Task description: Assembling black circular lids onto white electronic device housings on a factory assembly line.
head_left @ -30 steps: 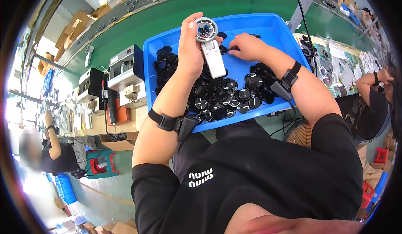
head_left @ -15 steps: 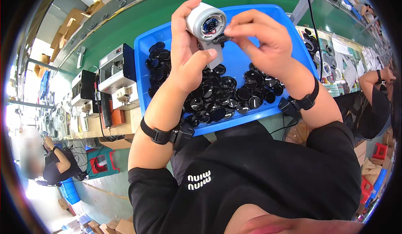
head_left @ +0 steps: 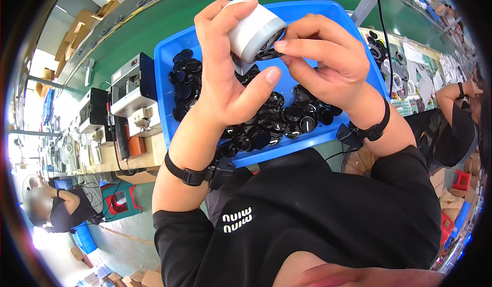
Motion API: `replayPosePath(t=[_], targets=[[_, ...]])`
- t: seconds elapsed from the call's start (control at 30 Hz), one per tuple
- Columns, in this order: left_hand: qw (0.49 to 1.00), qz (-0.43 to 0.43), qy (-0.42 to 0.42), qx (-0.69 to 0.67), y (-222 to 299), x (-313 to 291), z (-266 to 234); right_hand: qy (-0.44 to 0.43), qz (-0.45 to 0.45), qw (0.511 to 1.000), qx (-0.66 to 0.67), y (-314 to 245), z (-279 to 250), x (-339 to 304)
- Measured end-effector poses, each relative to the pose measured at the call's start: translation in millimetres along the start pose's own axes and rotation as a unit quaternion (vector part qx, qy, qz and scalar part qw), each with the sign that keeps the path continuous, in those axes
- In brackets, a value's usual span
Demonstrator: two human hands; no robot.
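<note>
My left hand (head_left: 223, 79) is wrapped round a white cylindrical housing (head_left: 250, 29) with a grey ring at its open end. That end is tilted down toward my right hand (head_left: 333, 64), so little of the inside shows. Between my right thumb and fingers is a thin black round cover (head_left: 269, 55), held against the lower edge of the opening. Part of a grey handle or stem (head_left: 241, 65) shows below the housing. Under both hands, a heap of glossy black discs (head_left: 256, 130) lies in a blue plastic bin (head_left: 160, 89).
Small bench machines (head_left: 133, 84) and a black-handled tool (head_left: 121, 138) stand left of the bin. A green work surface (head_left: 169, 23) runs behind it. A black cable (head_left: 385, 30) hangs at the right, near a table with grey rings (head_left: 402, 74). Co-workers sit at both sides.
The housing has turned so its opening faces more downward and right, hiding its inner circuit parts. My right hand has brought the black cover up against the rim. My left thumb has lifted away.
</note>
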State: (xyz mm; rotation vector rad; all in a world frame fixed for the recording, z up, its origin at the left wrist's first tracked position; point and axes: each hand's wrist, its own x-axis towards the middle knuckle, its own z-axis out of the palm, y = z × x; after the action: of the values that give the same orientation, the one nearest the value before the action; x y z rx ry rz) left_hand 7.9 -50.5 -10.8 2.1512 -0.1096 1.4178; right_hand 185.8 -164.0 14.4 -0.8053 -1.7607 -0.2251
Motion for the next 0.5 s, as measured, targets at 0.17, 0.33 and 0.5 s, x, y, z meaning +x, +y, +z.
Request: replayPosePath(t=[0.17,0.33,0.5], targets=[[0.998,0.052,-0.002,0.042,-1,6,-2,-0.048,-0.02,0.999,-0.009,-1,-7,0],[0.984,0.095,-0.047,0.141,-3,6,-10,-0.046,-0.016,0.999,-0.005,-3,-9,-2],[0.978,0.139,0.022,0.156,-2,7,-8,-0.058,-0.091,0.994,0.007,-1,-15,1]])
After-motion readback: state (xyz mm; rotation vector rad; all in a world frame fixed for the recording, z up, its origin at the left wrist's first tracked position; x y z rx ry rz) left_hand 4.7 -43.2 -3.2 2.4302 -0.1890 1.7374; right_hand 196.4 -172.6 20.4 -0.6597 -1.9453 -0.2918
